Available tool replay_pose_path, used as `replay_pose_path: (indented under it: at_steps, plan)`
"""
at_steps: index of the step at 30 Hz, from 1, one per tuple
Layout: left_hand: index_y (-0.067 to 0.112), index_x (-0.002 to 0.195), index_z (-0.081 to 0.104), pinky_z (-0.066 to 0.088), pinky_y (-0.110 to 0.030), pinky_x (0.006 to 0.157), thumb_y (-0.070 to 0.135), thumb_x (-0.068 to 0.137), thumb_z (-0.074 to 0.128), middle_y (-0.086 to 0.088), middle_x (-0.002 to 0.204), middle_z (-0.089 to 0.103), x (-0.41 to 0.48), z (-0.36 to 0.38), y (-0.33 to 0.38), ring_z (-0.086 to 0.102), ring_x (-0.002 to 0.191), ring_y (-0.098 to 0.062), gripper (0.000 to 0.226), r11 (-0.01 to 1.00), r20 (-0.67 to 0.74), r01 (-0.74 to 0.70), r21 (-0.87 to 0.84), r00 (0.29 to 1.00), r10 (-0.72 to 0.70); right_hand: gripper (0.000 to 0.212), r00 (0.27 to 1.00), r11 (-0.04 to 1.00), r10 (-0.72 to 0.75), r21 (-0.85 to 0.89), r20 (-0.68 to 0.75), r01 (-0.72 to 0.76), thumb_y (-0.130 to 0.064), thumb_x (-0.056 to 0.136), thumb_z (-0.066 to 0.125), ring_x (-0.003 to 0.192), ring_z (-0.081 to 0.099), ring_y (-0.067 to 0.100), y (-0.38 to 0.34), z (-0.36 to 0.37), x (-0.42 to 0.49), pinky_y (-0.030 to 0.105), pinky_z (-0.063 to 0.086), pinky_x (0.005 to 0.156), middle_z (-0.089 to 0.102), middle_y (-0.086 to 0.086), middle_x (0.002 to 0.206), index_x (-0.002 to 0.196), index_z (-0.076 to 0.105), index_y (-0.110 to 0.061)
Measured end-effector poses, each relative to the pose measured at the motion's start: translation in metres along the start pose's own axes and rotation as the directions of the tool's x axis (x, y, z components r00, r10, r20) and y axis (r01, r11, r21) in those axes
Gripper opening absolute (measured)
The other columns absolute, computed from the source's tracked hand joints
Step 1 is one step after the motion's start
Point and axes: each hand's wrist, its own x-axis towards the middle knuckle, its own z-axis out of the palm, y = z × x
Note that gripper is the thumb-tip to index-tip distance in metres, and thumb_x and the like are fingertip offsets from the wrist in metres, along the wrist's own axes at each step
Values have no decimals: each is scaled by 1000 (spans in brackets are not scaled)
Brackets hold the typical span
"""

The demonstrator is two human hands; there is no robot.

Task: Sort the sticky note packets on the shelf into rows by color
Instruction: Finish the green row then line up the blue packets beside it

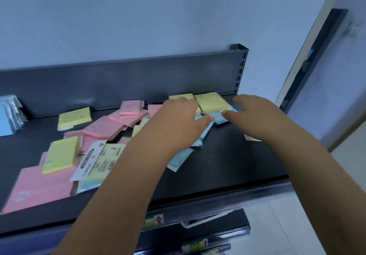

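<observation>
Sticky note packets lie scattered on a dark shelf [227,155]. Two yellow packets [213,101] sit side by side at the back right. Blue packets [218,117] lie just in front of them and run forward under my left arm to another blue packet [179,160]. My left hand [178,120] reaches over the blue packets with fingers spread, fingertips by the yellow ones. My right hand [255,114] hovers beside it, fingers relaxed, thumb touching a blue packet. Pink packets [103,128] and yellow packets [74,117] are mixed at the left.
A large pink packet [37,189] lies at the front left, with a labelled multicolour packet [97,163] beside it. Blue packets [8,116] stand at the far left. The shelf's back panel [118,80] rises behind. Lower shelves [198,235] show beneath; a doorway is at right.
</observation>
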Motion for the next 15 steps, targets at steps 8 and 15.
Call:
replay_pose_path:
  at_steps: [8,15]
  plan:
    - [23,109,62,50,-45,90,55,95,52,-1,111,61,34,38,35,52,106,-26,36,987,109,-15,160,994,-3,26,993,999,-37,-36,110,41,-41,94,58,82,55,20,26,13,39,30,33,57,59,4,91,91,60,-15]
    - [15,105,69,51,-38,72,45,96,53,-6,93,65,33,42,53,58,96,-27,36,960,31,214,-183,977,-211,21,984,892,167,434,-65,-123,-16,80,71,72,67,40,31,13,49,37,54,65,68,23,76,79,70,6]
